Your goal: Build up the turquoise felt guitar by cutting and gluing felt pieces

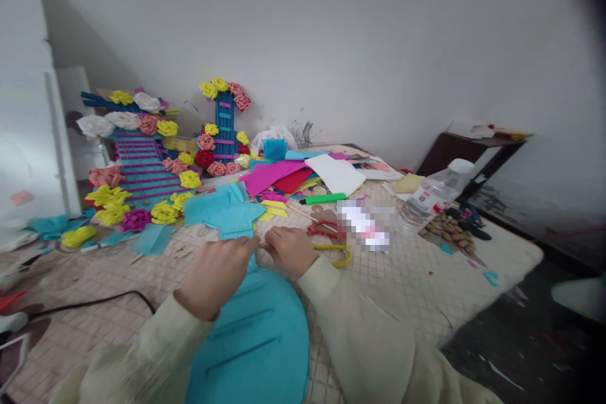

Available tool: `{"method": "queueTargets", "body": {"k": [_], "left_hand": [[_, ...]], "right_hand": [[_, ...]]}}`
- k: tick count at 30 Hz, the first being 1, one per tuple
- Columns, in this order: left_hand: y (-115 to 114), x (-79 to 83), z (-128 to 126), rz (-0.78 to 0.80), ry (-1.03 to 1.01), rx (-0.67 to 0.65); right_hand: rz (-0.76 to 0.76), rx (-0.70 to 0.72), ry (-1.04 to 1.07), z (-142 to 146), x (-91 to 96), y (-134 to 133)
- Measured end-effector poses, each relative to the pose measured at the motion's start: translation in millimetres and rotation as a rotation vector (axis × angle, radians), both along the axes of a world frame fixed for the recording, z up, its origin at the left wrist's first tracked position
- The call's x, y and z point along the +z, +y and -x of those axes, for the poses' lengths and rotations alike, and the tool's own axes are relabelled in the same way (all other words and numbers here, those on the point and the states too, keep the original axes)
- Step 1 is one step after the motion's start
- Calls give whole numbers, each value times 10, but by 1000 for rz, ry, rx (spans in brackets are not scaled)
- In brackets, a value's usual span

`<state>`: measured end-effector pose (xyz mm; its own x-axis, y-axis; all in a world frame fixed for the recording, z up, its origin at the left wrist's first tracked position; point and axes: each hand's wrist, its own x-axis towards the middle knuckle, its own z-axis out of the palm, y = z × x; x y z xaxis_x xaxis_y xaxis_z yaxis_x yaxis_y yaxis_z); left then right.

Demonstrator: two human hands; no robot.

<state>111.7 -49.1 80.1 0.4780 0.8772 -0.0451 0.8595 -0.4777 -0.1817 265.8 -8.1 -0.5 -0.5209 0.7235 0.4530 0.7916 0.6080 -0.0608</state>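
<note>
A turquoise paper-covered cutout (288,328) lies flat on the table before me, with a broad rounded body, dark slots and a narrow neck leading to a pointed head (231,217). My left hand (218,274) lies across the neck, its fingers closed there. From the right, my right hand (290,249) meets it at the neck's edge, thumb and fingers pinched together. The fingertips of both hands almost touch and cover the exact spot they grip. Just beyond the right hand rest red-handled scissors (324,227) and a yellow handle (338,257).
Two decorated blue pieces with paper flowers (151,167) (225,126) lean at the back left. Coloured paper sheets (272,177), a green marker (324,199), a water bottle (433,197) and peanuts (449,230) lie behind and right. A black cable (95,302) crosses the left side.
</note>
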Motion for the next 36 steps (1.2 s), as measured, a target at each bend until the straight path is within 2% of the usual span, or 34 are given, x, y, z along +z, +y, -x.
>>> {"method": "queueTargets", "body": {"k": [8, 14, 19, 21, 24, 27, 29, 32, 36], "left_hand": [[-49, -183, -72, -87, -103, 52], [-60, -243, -98, -79, -136, 60], [-34, -309, -124, -90, -161, 83], [16, -296, -83, -95, -172, 99], [88, -183, 44, -106, -196, 118], [101, -37, 126, -118, -295, 114], [83, 14, 101, -78, -475, 57], [62, -1, 5, -6, -768, 6], [90, -96, -50, 37, -884, 31]], "right_hand": [[-151, 14, 22, -51, -135, 85], [-173, 3, 61, -63, -251, 105], [-193, 21, 121, 27, -249, 38], [-196, 46, 151, 88, -210, -5], [-189, 51, 227, 106, -126, -38], [-95, 55, 410, 21, -58, -29], [31, 102, 559, -38, -28, -27], [217, 185, 726, -58, 20, -72], [457, 282, 922, 2, 123, -194]]}}
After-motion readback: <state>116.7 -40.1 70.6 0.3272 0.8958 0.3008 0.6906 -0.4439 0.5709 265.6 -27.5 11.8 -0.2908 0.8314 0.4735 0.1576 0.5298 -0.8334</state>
